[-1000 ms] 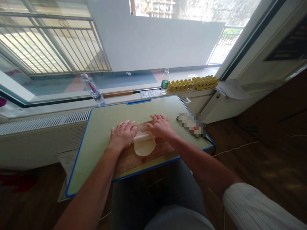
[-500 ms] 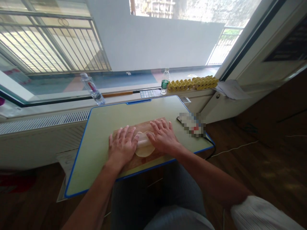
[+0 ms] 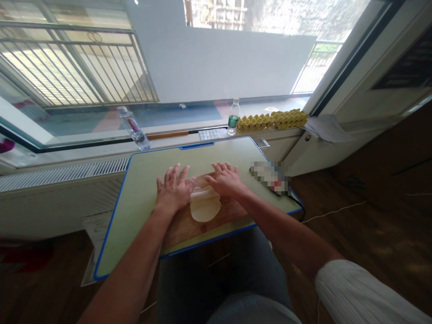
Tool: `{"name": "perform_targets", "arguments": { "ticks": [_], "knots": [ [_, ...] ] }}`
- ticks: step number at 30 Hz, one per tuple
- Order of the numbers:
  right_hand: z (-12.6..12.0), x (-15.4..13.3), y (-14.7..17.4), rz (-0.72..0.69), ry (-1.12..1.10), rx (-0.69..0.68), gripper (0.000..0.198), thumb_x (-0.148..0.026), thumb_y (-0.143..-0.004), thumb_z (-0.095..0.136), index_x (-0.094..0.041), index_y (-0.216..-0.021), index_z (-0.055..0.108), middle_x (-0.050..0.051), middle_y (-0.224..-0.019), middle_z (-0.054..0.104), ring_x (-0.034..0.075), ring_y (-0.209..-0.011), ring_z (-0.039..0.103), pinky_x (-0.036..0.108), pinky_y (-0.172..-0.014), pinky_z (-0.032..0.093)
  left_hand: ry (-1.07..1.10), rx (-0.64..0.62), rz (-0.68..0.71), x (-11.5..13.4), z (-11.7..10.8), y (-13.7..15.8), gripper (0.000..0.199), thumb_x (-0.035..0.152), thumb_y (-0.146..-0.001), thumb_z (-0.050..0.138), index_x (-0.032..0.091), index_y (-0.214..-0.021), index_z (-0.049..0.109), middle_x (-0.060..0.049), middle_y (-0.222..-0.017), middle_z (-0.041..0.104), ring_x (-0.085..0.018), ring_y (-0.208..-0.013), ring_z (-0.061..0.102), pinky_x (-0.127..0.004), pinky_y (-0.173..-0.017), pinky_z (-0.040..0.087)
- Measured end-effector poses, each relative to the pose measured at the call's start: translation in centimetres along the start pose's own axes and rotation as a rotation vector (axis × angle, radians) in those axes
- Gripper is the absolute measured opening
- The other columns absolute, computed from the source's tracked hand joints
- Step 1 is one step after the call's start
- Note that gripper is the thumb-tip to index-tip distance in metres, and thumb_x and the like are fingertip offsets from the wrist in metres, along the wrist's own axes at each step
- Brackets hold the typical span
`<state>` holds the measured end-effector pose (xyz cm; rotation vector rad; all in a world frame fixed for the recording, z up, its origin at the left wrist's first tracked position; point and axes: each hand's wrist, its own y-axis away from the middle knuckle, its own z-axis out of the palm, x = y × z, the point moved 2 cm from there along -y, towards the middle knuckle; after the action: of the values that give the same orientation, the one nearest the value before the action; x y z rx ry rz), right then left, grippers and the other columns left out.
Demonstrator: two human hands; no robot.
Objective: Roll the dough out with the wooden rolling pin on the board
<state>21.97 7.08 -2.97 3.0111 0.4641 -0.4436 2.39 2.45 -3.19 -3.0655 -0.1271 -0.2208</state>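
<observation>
A round, flat sheet of pale dough (image 3: 205,211) lies on a wooden board (image 3: 187,229). Across its far part runs a pale rod that looks like a rolling pin (image 3: 204,193); its ends are hidden under my hands. My left hand (image 3: 173,191) rests palm down over the left end, fingers stretched and spread. Over the right end lies my right hand (image 3: 227,179), also palm down with its fingers extended. Neither hand's fingers wrap around the rod.
The board sits on a small blue-edged table (image 3: 141,193). A blurred-out phone-like object (image 3: 270,177) with a black cable lies at right. On the windowsill stand two plastic bottles, one left (image 3: 133,128) and one central (image 3: 233,117), beside yellow egg trays (image 3: 273,119).
Both hands and the rod have moved away from me across the dough, toward the window. More of the dough's near part shows now. The camera view has shifted slightly.
</observation>
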Motion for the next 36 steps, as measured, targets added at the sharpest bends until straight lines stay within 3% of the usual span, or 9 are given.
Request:
{"name": "perform_targets", "arguments": {
  "ticks": [8,12,17,22,25,36],
  "knots": [
    [0.0,-0.8,5.8,-0.049,0.058,0.095,0.065,-0.053,-0.106,0.038,-0.023,-0.163,0.041,0.008,-0.171,0.04,0.034,-0.159,0.027,0.061,-0.129,0.017,-0.056,-0.005,-0.003,1.0,0.0,5.3,0.073,0.064,-0.105,0.024,0.026,-0.165,0.039,-0.009,-0.175,0.033,-0.033,-0.161,0.03,-0.063,-0.13,0.023],
    [0.0,-0.9,6.7,-0.065,0.07,0.106,0.061,-0.051,-0.107,0.037,-0.023,-0.16,0.047,0.008,-0.168,0.045,0.034,-0.157,0.03,0.059,-0.129,0.017,-0.059,-0.03,-0.004,1.1,0.0,6.5,0.067,0.06,-0.106,0.024,0.029,-0.161,0.048,-0.008,-0.172,0.038,-0.033,-0.159,0.033,-0.062,-0.129,0.026],
    [0.2,-0.6,4.1,-0.061,0.04,0.131,0.057,-0.05,-0.104,0.042,-0.025,-0.155,0.053,0.006,-0.162,0.052,0.031,-0.151,0.038,0.056,-0.127,0.023,-0.046,-0.017,-0.025,0.9,0.0,4.0,0.069,0.059,-0.104,0.029,0.024,-0.161,0.046,-0.011,-0.17,0.043,-0.033,-0.156,0.038,-0.061,-0.128,0.027],
    [0.1,-0.2,0.4,-0.03,0.019,0.106,0.06,-0.052,-0.104,0.04,-0.025,-0.156,0.052,0.008,-0.163,0.051,0.033,-0.151,0.038,0.058,-0.125,0.027,0.003,-0.118,-0.059,0.1,0.1,0.3,0.073,0.06,-0.101,0.03,0.023,-0.163,0.042,-0.01,-0.173,0.036,-0.035,-0.158,0.034,-0.064,-0.128,0.026],
    [-0.1,-0.2,-0.6,-0.019,0.027,0.058,0.061,-0.051,-0.103,0.04,-0.024,-0.156,0.051,0.009,-0.165,0.049,0.034,-0.15,0.039,0.059,-0.123,0.029,0.019,-0.147,-0.069,-0.1,0.0,-0.4,0.074,0.06,-0.101,0.028,0.023,-0.164,0.042,-0.01,-0.175,0.033,-0.035,-0.159,0.032,-0.067,-0.128,0.024],
    [0.0,-0.7,6.7,-0.069,0.076,0.147,0.057,-0.047,-0.108,0.036,-0.021,-0.157,0.051,0.009,-0.166,0.047,0.035,-0.155,0.031,0.061,-0.128,0.018,-0.082,0.042,0.03,1.5,0.1,6.7,0.065,0.052,-0.107,0.023,0.024,-0.16,0.047,-0.008,-0.17,0.043,-0.033,-0.157,0.037,-0.063,-0.128,0.026]
  ]
}}
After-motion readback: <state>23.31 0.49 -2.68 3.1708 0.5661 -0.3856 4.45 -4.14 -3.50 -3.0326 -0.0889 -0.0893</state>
